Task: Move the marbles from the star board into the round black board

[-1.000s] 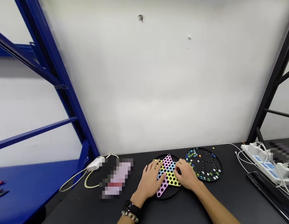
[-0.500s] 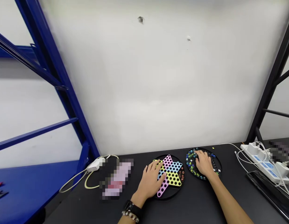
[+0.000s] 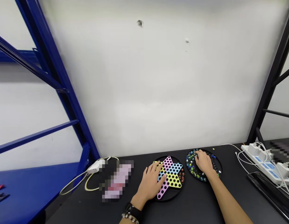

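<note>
Our left hand [image 3: 149, 181] lies spread on the star board [image 3: 173, 179]; our right hand [image 3: 203, 161] reaches among marbles [image 3: 190, 165], grasp unclear to us!

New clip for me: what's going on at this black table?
A person has the left hand spread over a colourful star-shaped board full of holes. The right hand is over the round black tray beside it, fingertips down among the marbles; whether it has hold of one cannot be seen. Reddish-brown marbles show at the star's right side, and no marbles can be made out in the star's visible holes.
</note>
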Demonstrator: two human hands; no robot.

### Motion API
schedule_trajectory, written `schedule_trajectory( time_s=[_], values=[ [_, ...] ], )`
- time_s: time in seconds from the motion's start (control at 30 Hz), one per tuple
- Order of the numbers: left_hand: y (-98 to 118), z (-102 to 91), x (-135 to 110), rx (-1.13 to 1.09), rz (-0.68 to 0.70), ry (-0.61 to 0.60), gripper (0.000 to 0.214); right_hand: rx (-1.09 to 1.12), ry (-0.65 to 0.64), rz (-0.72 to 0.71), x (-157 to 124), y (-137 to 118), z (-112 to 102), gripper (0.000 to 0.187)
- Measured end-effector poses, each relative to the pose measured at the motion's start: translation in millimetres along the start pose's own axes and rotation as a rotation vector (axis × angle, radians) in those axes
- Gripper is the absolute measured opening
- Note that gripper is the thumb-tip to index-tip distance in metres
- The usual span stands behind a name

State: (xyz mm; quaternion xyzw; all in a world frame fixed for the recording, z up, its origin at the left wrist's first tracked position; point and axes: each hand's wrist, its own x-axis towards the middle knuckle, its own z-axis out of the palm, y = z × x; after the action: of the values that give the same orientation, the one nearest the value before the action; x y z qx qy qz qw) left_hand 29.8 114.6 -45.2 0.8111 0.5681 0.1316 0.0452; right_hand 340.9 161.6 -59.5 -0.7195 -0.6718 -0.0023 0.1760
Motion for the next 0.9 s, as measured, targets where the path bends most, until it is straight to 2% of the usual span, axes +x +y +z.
schedule_trajectory(
  time_s=[0.27,0.37,0.47,0.57,0.63,0.7,0.73,0.8,0.9],
  values=[
    [-2.9,1.5,-1.6,0.027,0.009,0.020,0.054,-0.014,-0.006,-0.038,6.9,-3.8,2.8,0.029],
    [-5.0,3.8,-1.8,0.032,0.014,0.036,0.054,0.128,0.007,-0.011,10.1,-1.0,3.8,0.026],
    [-5.0,4.4,-1.3,0.033,0.015,0.029,0.054,0.485,0.073,0.120,15.9,7.0,3.4,0.025],
    [-3.2,3.2,-0.9,0.033,0.011,0.016,0.054,1.060,0.152,0.323,20.7,16.7,-0.4,0.026],
    [-1.5,1.7,-0.9,0.032,0.007,0.011,0.055,1.460,0.119,0.433,21.6,22.7,-4.0,0.027],
    [0.2,-0.3,-1.1,0.028,0.001,0.002,0.055,1.710,0.046,0.483,21.3,27.8,-6.2,0.025],
    [1.0,-1.4,-1.3,0.025,-0.004,-0.006,0.055,1.732,0.019,0.487,21.2,29.8,-6.1,0.024],
    [2.4,-3.4,-1.5,0.021,-0.012,-0.021,0.054,1.625,0.011,0.491,21.7,32.0,-3.6,0.022],
    [2.6,-4.5,-1.9,0.018,-0.011,-0.023,0.054,1.290,0.038,0.427,24.8,29.9,4.2,0.022]
  ],
)
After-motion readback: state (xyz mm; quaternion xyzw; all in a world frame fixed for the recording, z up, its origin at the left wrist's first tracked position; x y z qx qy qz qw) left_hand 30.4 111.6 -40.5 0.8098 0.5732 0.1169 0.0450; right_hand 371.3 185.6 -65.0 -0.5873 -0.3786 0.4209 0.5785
